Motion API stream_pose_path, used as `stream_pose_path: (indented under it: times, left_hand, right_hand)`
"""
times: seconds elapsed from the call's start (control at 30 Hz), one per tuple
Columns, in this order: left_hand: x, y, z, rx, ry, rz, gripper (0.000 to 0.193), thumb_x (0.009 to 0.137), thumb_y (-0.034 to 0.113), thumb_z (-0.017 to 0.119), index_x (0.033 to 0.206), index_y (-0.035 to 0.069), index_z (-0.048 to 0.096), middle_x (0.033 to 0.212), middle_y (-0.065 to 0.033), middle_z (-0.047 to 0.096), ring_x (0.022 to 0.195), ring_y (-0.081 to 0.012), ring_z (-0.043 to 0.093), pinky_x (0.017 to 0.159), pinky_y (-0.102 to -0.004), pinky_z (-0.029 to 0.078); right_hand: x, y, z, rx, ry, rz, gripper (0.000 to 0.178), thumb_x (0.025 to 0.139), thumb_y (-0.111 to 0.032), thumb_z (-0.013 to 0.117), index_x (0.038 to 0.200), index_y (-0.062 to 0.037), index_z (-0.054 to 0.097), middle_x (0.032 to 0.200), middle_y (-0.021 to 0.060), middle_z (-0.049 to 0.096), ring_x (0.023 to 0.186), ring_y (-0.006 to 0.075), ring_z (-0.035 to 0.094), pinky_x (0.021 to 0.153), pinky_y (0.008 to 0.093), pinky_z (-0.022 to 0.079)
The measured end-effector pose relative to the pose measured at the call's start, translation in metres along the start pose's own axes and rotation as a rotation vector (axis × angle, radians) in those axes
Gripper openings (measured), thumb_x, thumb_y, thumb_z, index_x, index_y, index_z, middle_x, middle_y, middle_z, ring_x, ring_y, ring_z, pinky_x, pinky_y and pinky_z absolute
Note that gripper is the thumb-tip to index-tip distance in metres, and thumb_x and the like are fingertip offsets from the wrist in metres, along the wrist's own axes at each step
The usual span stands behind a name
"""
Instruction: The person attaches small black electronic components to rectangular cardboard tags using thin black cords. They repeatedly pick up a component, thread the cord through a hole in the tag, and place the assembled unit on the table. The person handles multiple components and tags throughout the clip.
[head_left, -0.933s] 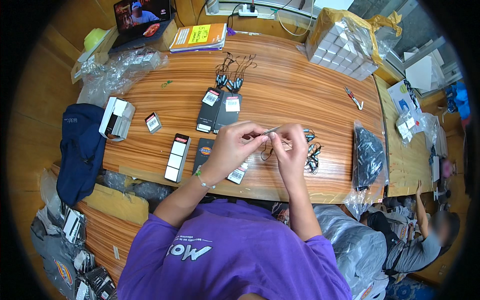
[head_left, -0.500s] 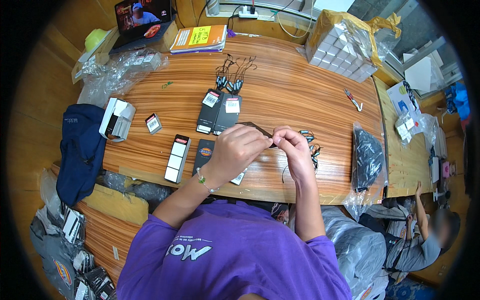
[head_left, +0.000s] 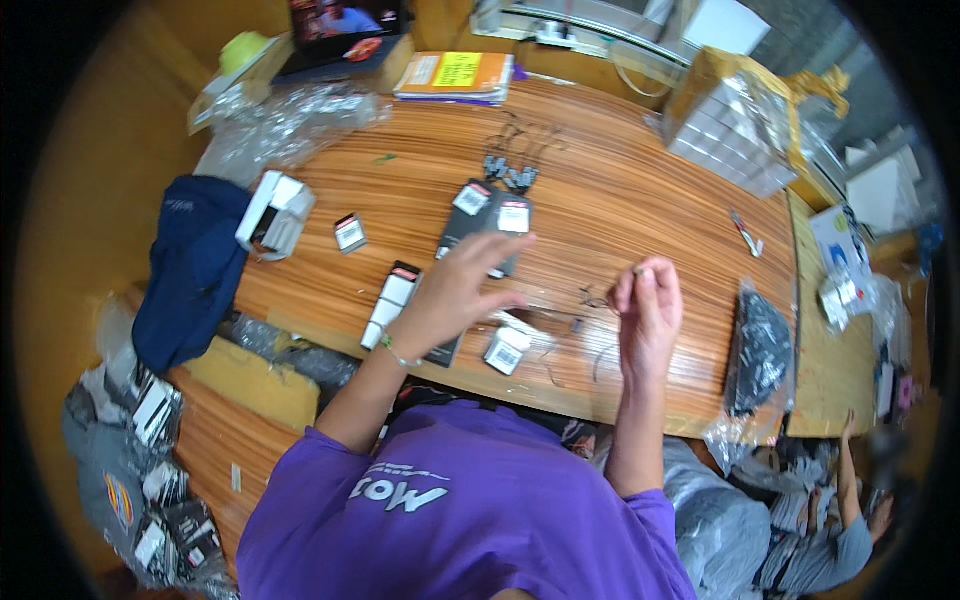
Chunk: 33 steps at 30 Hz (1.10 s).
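Note:
My left hand [head_left: 452, 290] hovers over the near edge of the dark hang tags [head_left: 512, 218], thumb and fingers spread and nothing seen in them. Those tags carry white stickers, and their black strings [head_left: 512, 172] fan out at the far end. To the right, my right hand [head_left: 648, 305] is raised with its fingertips pinched. What it pinches is too small and blurred to name. Thin black strings lie just left of it. A small white stack of labels [head_left: 508, 348] sits between my hands, near the table edge. Partly behind my left wrist is a long stack of white-labelled tags [head_left: 390, 302].
On the left lie a small label stack [head_left: 350, 233], an open white box [head_left: 276, 215] and navy cloth [head_left: 195, 270]. Snippers [head_left: 745, 232] and a bagged dark item [head_left: 760, 350] are on the right. A wrapped block of small boxes [head_left: 735, 120] stands far right; another person sits beyond.
My hands have parted; the dark strip they held between them no longer shows there. My left hand has opened, and my right hand has moved right. The whole view has shifted.

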<state>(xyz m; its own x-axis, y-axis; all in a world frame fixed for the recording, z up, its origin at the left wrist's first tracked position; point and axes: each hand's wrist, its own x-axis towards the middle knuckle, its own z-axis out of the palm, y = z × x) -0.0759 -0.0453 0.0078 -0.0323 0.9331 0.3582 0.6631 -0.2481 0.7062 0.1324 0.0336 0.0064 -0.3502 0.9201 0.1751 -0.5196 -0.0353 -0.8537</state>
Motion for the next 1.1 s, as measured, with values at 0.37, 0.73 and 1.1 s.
stream_pose_path:
  times: [0.37,0.73,1.1]
  left_hand:
    - [-0.06,-0.089,-0.084,-0.057,-0.213,-0.414,0.05,0.066,0.013,0.074,0.114,0.009,0.06,0.11,-0.0083,0.056,0.104,-0.0251,0.053,0.09,-0.0331,0.042]
    - [-0.038,-0.023,-0.071,-0.437,0.129,-0.484,0.026,0.08,-0.003,0.061,0.105,-0.001,0.057,0.093,-0.0083,0.064,0.083,-0.011,0.062,0.072,-0.0218,0.05]
    - [0.018,0.047,0.024,-0.235,0.076,-0.069,0.014,0.078,0.004,0.066,0.09,-0.003,0.063,0.083,-0.009,0.065,0.073,-0.0122,0.063,0.064,-0.0237,0.053]
  right_hand:
    - [-0.011,-0.002,-0.014,-0.265,0.038,0.13,0.025,0.083,0.002,0.057,0.108,0.0028,0.054,0.083,0.0079,0.062,0.075,0.0122,0.058,0.071,0.0224,0.046]
    - [-0.01,-0.007,-0.01,-0.535,0.072,-0.122,0.017,0.078,0.004,0.062,0.094,0.0002,0.057,0.083,0.005,0.06,0.077,0.0104,0.058,0.072,0.0223,0.045]
    - [-0.008,-0.01,0.022,-0.728,-0.019,-0.2,0.023,0.074,0.005,0.062,0.093,0.0,0.049,0.077,0.0066,0.058,0.071,0.0113,0.058,0.067,0.024,0.046]
